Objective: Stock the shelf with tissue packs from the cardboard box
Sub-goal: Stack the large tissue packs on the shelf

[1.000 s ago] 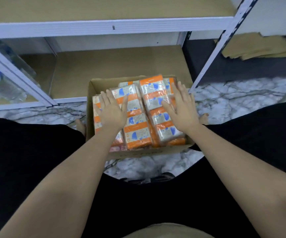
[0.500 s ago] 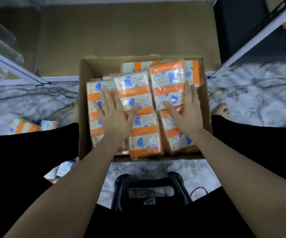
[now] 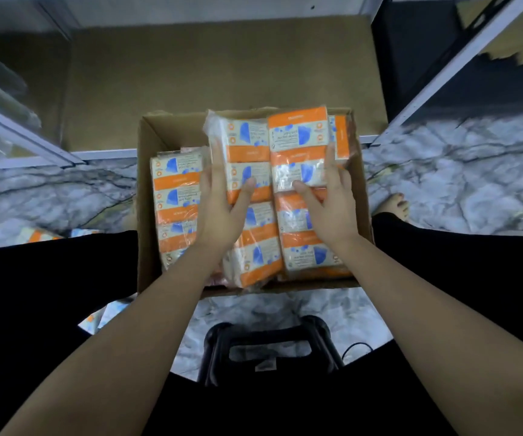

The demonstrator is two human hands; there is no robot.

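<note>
Head view shows my left hand (image 3: 221,212) and my right hand (image 3: 332,204) down in the cardboard box (image 3: 147,215), each taking hold of a tissue pack. My left thumb lies across the front of the left raised pack (image 3: 244,143) while my fingers run up its left edge, so I am gripping it from the side; my right fingers curl round the right edge of the right raised pack (image 3: 298,136) with the thumb pressed on its lower face. Both packs stand tilted above the rest, which lie flat in the box between my knees, and the bare shelf board (image 3: 222,67) sits just beyond the box's far wall. I think the main risk is the film: it looks slick and loose, and I am pinching only one edge of each pack, so either one could slide out of my grip and drop back into the box or onto the marble floor (image 3: 458,171). The two packs touch along their inner edges, so lifting them unevenly could drag one against the other and twist it out of my hand. The neighbouring pack (image 3: 177,196) on the left lies close to my wrist and could be snagged and pulled up. The far wall of the box stands between me and the shelf, so a low carry could catch a pack's bottom edge on the cardboard. A few loose packs (image 3: 38,236) already lie on the floor at my left.
</note>
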